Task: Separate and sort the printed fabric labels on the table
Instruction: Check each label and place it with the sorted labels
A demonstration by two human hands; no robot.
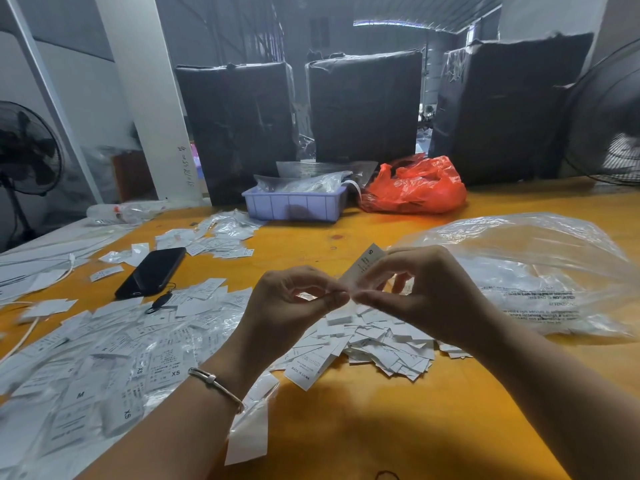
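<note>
Label [363,265] marked S pinched between fingers of left hand [294,306] and right hand [426,292], above loose label pile [377,344]; tray [294,204] holds bagged labels.

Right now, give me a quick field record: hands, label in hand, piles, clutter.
left hand: pinches the held label's lower end
right hand: pinches the same label
held label: white, marked S, raised above the table
loose pile: under the hands
bagged labels: left, XS and M visible
phone: left of the hands
clear bag: right
</note>
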